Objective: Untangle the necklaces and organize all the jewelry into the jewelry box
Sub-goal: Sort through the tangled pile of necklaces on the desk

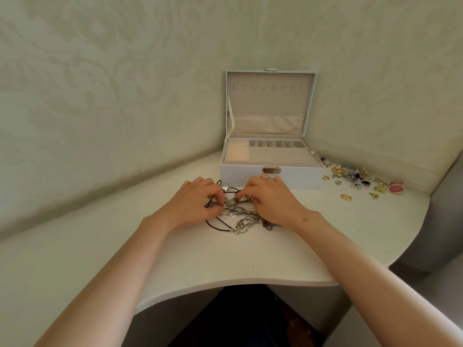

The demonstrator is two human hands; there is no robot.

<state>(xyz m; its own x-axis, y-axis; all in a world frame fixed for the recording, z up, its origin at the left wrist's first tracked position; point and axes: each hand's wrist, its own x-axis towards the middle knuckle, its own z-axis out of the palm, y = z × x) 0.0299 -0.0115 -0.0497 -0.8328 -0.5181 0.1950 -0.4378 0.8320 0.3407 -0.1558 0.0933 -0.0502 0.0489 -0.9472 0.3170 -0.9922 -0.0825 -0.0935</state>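
A tangle of necklaces [240,216], silver chains mixed with a black cord [216,227], lies on the white table just in front of the jewelry box. My left hand [196,202] and my right hand [271,199] both rest on the pile, fingertips pinching strands near its top middle. The white jewelry box [271,177] stands open behind the hands, its lid upright, with beige ring rolls at the left and small compartments along the back. A ring shows on my right hand.
Several loose small pieces of jewelry [360,180] are scattered to the right of the box, among them a gold oval ring [346,197] and a pink round piece [395,189]. The patterned wall [125,96] closes the back. The table's curved front edge [238,281] is near my lap.
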